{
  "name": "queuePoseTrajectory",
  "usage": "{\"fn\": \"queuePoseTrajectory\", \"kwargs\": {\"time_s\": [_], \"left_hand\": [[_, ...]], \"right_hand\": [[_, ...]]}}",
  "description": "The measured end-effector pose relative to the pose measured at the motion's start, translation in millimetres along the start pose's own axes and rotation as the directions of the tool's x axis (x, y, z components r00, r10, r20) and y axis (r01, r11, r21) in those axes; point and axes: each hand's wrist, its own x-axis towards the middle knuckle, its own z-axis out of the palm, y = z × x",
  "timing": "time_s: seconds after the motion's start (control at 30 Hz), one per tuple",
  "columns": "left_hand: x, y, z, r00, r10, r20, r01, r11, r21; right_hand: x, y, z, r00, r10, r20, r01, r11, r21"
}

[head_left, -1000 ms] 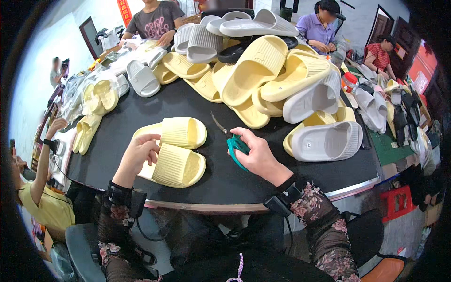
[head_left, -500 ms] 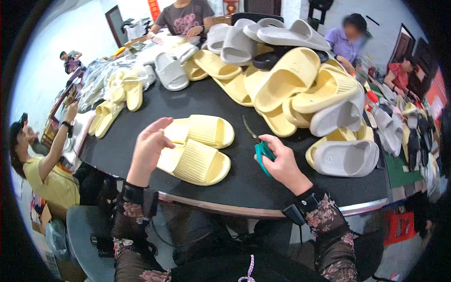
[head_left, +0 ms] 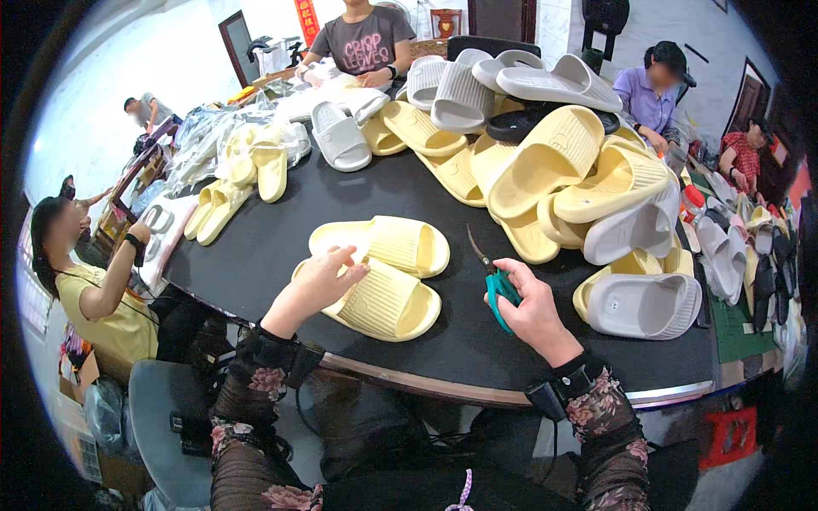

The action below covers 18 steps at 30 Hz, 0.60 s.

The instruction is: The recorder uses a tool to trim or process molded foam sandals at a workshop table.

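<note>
OK, status. Left hand (head_left: 322, 281) rests on the heel end of the near yellow slide sandal (head_left: 379, 300), fingers loosely curled, tips touching its ribbed strap; not gripping it. A second yellow slide sandal (head_left: 388, 243) lies just behind, touching the first, both flat on the round black table (head_left: 281, 230) near its front edge.

Right hand (head_left: 532, 307) is closed around the green handles of small scissors (head_left: 492, 281); blades point up and away, tilted slightly left, tips clear of the sandals. Whether the blades are parted I cannot tell.

Behind the scissors: a big heap of yellow sandals (head_left: 554, 162) with grey ones (head_left: 477, 81) stacked on top and a black one (head_left: 524, 123) wedged between. A grey sandal (head_left: 643, 305) lies sole-side out at the heap's near right end. One grey sandal (head_left: 339, 136) sits alone at centre-left, a smaller yellow group (head_left: 247, 170) further left.

Packaging: crumpled clear plastic bags (head_left: 204, 140) piled at the far left edge of the table, beside the yellow group. Signs: a red vertical strip (head_left: 307, 19) hangs on the back wall at top centre; a red panel (head_left: 799, 183) is at the far right edge. A red stool-like thing (head_left: 728, 434) is on the floor lower right.

Other people sit round the table: one at the left in a yellow top (head_left: 106, 307), one at the back in a grey shirt (head_left: 362, 43), one right rear in purple (head_left: 648, 98).
</note>
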Motion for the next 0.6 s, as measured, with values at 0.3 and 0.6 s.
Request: {"fn": "queuePoseTrajectory", "kwargs": {"time_s": [0.3, 0.6], "left_hand": [[3.1, 4.7, 10.0, 0.935, -0.200, 0.294, 0.309, 0.865, -0.394], [-14.2, 39.4, 28.5, 0.953, -0.300, 0.039, 0.142, 0.330, -0.933]], "right_hand": [[-1.3, -1.8, 2.3, 1.000, -0.027, 0.015, 0.028, 0.999, -0.037], [3.8, -5.6, -2.4, 0.999, -0.019, 0.049, 0.020, 1.000, -0.002]]}}
